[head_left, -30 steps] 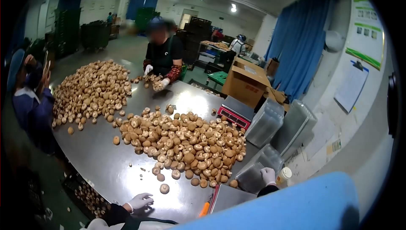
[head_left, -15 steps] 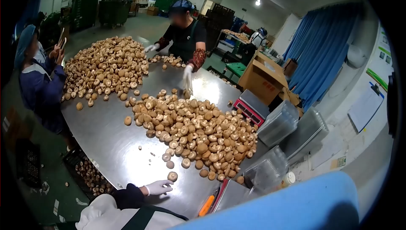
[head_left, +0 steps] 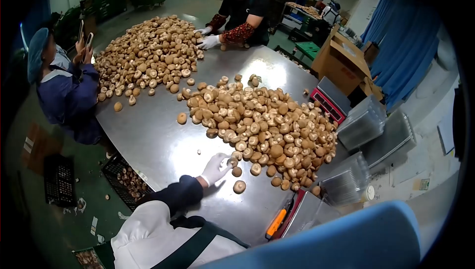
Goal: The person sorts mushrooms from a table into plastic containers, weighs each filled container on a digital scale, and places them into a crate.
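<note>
My left hand [head_left: 216,169], in a white glove, reaches over the metal table to the near edge of a heap of mushrooms [head_left: 267,125]. Its fingertips close on a brown mushroom [head_left: 232,162], which they partly cover. Just beside it lie a loose mushroom [head_left: 237,171] and another [head_left: 239,186] nearer to me. My right hand is out of view. An orange-handled tool [head_left: 276,223] rests at the table's near side, by a red-edged scale [head_left: 297,212].
Across the metal table [head_left: 143,135], a co-worker's gloved hands [head_left: 210,41] touch a second mushroom heap [head_left: 148,51]. A person at left holds up phones [head_left: 88,41]. Clear plastic trays [head_left: 363,123] and another scale [head_left: 329,102] line the right side. A crate of mushrooms [head_left: 126,180] stands below left.
My left hand has moved forward from the near edge to a mushroom by the heap and closed its fingers there. The co-worker's hands have shifted to the far heap. The view has turned.
</note>
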{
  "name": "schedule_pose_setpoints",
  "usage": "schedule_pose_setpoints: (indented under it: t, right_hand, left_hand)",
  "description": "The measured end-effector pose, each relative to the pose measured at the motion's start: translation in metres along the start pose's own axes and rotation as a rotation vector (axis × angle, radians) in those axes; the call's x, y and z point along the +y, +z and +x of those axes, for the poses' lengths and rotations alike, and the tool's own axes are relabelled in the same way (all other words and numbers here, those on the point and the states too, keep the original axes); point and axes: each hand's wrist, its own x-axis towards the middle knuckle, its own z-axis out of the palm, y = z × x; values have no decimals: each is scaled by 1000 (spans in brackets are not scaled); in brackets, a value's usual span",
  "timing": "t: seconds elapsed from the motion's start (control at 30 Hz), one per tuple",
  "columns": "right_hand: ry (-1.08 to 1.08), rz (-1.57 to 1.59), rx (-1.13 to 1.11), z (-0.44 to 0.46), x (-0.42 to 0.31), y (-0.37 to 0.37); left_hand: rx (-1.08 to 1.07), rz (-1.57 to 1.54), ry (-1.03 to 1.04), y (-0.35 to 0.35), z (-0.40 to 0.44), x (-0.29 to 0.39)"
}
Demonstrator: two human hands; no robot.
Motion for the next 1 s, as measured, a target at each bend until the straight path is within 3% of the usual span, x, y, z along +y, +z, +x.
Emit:
schedule_pose_setpoints:
  t: [0.13,0.17,0.2,0.27,0.4,0.47,0.53,0.57,0.73,0.8,0.87,0.93,1.0]
  right_hand:
    - [102,147,-302,3,-9,71]
    - [237,113,-456,8,-11,96]
    - [235,116,-462,11,-12,118]
    - [120,-23,-571,12,-13,159]
    - [95,-153,-589,9,-1,223]
    - [52,-244,-584,20,-1,246]
    - [92,-96,-559,27,5,266]
    - [122,-7,-532,29,9,277]
    - [249,112,-344,58,12,313]
    - [282,142,-389,62,16,319]
    - [272,49,-387,70,4,316]
    - [-5,-271,-474,73,-7,310]
    - [-91,-355,-591,78,-21,311]
  left_hand:
    - [355,335,59,-56,66,-71]
    - [391,429,-9,-71,80,-82]
    - [425,522,-77,-85,92,-94]
    - [359,582,-308,-114,111,-108]
    - [149,547,-497,-141,132,-139]
    - [129,550,-446,-135,137,-154]
    - [164,163,-158,-128,139,-160]
    - [127,246,-124,-123,139,-156]
    - [96,152,-121,-124,136,-154]
    - [43,173,-65,-124,131,-163]
    - [23,37,-151,-125,129,-140]
    - [16,83,-138,-121,125,-141]
    - [43,188,-99,-114,119,-142]
